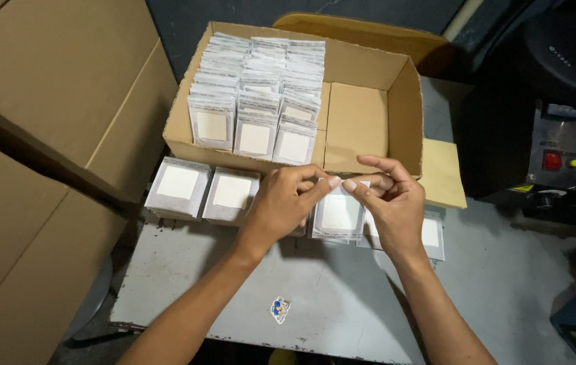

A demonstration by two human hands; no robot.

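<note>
2 hands, our left hand (281, 203) and right hand (390, 199), pinch 1 packet (339, 215) by its top edge; we judge a loosened pinch could drop it onto the table (328, 297).

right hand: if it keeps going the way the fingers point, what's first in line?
The right hand points up and left, toward the left hand. Its fingertips already touch the packet both hold; next would likely be the left hand's fingertips.
</note>
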